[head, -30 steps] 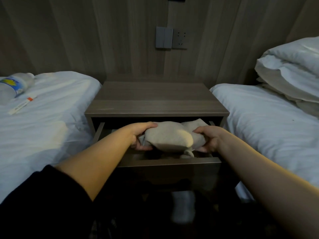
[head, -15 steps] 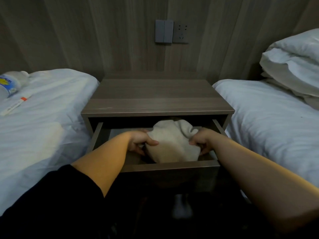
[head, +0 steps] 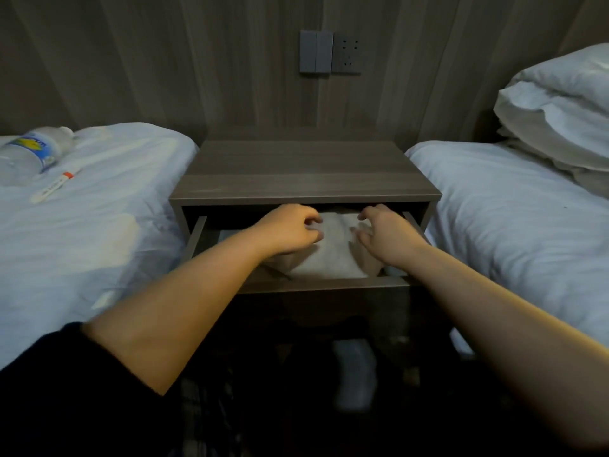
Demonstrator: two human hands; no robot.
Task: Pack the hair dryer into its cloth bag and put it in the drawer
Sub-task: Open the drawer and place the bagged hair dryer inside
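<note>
Touching cloth bag [head: 333, 255] in open drawer [head: 323, 285], right hand [head: 385, 239], grip released, left hand [head: 286, 230], grip unclear.

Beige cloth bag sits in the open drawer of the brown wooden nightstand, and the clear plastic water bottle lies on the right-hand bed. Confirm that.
One point is wrong: the clear plastic water bottle lies on the white left-hand bed, not the right-hand one, as the head view shows. The beige cloth bag does sit in the open drawer of the brown wooden nightstand.
</note>
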